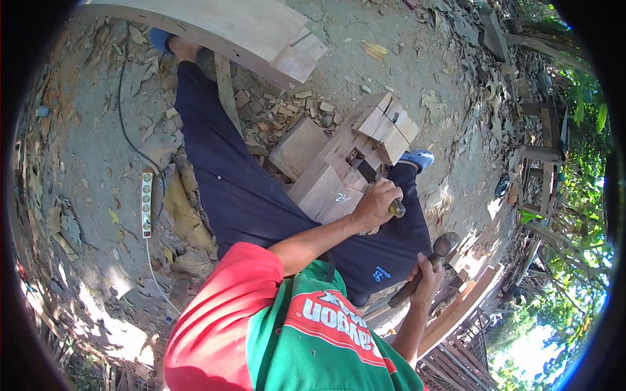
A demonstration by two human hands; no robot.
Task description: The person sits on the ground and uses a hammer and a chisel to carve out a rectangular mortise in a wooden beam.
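Note:
My left hand (376,203) is closed on a chisel (396,208) with a yellowish handle. The chisel's dark blade reaches into a cut recess in a notched wooden timber (326,192), which lies between my legs and has pale chalk-like marks on it. Lower and to the right, my right hand (422,279) grips a hammer (445,246), its metal head raised beside my right thigh and away from the chisel.
Another long wooden beam (215,23) spans the upper left over a prop. Wood chips (293,107) and a square block (297,146) lie on the dirt. A power strip (147,205) with cords is at left; stacked planks (450,319) and timber frames (541,156) are at right.

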